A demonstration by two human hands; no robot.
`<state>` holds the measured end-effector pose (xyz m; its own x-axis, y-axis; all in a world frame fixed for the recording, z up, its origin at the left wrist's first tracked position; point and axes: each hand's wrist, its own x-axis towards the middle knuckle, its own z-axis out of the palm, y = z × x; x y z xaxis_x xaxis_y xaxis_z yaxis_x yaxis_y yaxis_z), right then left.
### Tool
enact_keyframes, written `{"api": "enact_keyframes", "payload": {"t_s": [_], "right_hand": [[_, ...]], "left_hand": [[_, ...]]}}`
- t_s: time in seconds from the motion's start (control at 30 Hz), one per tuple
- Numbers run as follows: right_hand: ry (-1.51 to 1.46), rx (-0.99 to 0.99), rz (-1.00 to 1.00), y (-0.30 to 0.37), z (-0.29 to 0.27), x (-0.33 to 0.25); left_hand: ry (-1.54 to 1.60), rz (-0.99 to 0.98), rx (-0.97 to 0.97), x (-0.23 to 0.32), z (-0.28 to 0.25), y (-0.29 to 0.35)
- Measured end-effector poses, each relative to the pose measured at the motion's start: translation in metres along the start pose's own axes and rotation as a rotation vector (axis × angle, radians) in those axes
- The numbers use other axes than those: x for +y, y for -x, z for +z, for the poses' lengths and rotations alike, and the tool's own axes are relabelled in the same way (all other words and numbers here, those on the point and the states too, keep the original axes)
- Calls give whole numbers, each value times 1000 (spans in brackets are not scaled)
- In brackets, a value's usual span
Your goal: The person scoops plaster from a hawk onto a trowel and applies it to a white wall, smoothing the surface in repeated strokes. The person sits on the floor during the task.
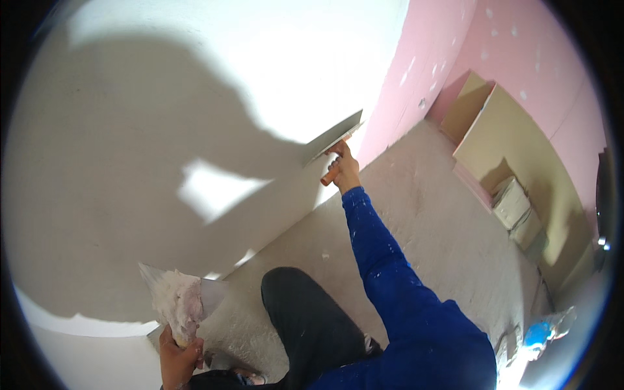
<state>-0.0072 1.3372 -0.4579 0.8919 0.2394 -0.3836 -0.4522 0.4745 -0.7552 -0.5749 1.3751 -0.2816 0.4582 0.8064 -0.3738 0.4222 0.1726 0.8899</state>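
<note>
My right hand (348,172) is stretched out ahead and closed round the orange handle of a plastering trowel (335,134). The trowel's long flat blade lies at or very near the wall (130,130), close to where white plaster meets pink board. Low on the left, my left hand (179,359) grips a wide putty knife (155,278). A lumpy heap of pale pinkish plaster (181,300) sits on its blade and hides most of it. The knife's handle is mostly covered by my fingers.
Tan and pink boards (520,156) lean against the pink wall (539,58) at the right. A stack of pale packages (513,205) stands in front of them. A blue object (537,335) is at lower right. My bent knee (292,292) is over the dusty concrete floor (416,195).
</note>
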Motion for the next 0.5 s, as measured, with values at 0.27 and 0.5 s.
{"api": "enact_keyframes", "payload": {"t_s": [0.27,0.5], "right_hand": [[53,-142,-281,-3,62,-157],[207,-501,-619,28,147,-338]], "left_hand": [[12,76,5,15,-8,3],[10,95,-14,26,-13,4]]}}
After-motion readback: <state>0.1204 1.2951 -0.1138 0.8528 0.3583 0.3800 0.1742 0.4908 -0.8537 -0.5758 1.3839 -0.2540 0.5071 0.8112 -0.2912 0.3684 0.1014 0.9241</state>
